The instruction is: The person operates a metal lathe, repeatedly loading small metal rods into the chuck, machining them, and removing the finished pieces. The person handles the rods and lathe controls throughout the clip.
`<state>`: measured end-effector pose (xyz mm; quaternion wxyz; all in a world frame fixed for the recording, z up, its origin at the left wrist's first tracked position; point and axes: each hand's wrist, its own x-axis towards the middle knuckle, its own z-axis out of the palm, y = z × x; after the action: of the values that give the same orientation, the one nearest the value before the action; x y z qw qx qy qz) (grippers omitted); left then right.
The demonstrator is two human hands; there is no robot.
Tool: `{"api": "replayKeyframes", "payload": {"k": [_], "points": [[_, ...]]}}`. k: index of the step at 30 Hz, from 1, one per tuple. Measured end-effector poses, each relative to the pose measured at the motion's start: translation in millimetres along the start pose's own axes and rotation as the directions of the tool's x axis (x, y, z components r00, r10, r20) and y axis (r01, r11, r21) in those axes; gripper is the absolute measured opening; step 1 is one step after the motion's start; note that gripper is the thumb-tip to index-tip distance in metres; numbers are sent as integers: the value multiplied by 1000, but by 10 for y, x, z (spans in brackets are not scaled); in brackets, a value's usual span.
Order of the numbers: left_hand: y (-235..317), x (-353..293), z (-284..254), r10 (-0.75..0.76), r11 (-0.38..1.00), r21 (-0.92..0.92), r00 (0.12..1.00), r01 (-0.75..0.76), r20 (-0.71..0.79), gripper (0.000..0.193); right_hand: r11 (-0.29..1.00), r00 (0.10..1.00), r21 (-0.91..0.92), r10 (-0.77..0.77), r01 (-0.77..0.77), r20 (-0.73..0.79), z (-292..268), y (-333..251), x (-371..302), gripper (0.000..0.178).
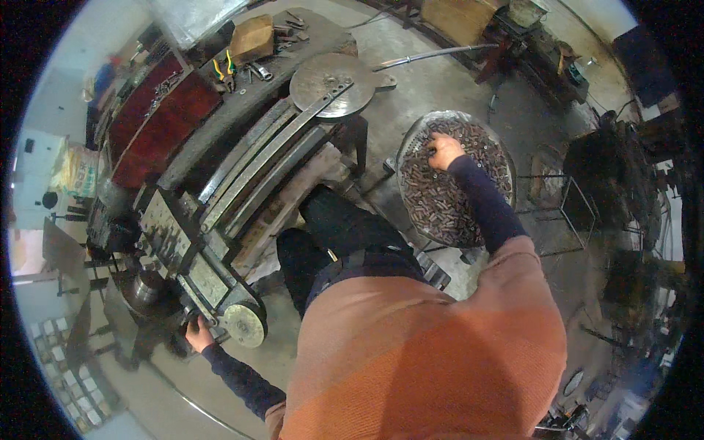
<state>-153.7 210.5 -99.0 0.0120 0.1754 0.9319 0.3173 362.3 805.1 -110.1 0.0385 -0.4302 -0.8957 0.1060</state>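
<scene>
My right hand [444, 151] reaches into a wide round metal basin [512, 192], its fingers curled down among a heap of short brown metal pieces [438, 202]. What lies under those fingertips is too small to tell. Far to the left, my left hand [199, 335] is closed around a dark handle [192, 317] at the near end of a metal machine. Beside that handle sits the machine's round metal disc [244, 325]. Long metal bars [282, 154] run from the machine up to a large round steel plate [331, 84].
Behind the bars, a dark bench carries yellow-and-green-handled pliers [224, 68], an open cardboard box [252, 38] and loose metal parts. A red-brown box [167, 121] stands at its left. A thin metal frame [565, 213] is right of the basin.
</scene>
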Motion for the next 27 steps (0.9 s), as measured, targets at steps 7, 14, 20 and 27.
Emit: {"api": "replayKeyframes", "payload": {"k": [7, 14, 20, 27], "points": [[41, -49, -13, -29, 1000, 0, 998, 29, -46, 26, 945, 892, -327, 146, 3, 428, 26, -218, 631, 29], [715, -255, -63, -89, 980, 160, 978, 120, -191, 31, 814, 816, -522, 108, 256, 568, 508, 50, 725, 29], [1083, -435, -187, -130, 968, 178, 958, 179, -255, 27, 659, 725, -629, 180, 413, 665, 501, 6, 690, 51], [1201, -728, -469, 63, 993, 106, 994, -54, -84, 27, 986, 984, -166, 35, -6, 174, -59, -305, 629, 46]]}}
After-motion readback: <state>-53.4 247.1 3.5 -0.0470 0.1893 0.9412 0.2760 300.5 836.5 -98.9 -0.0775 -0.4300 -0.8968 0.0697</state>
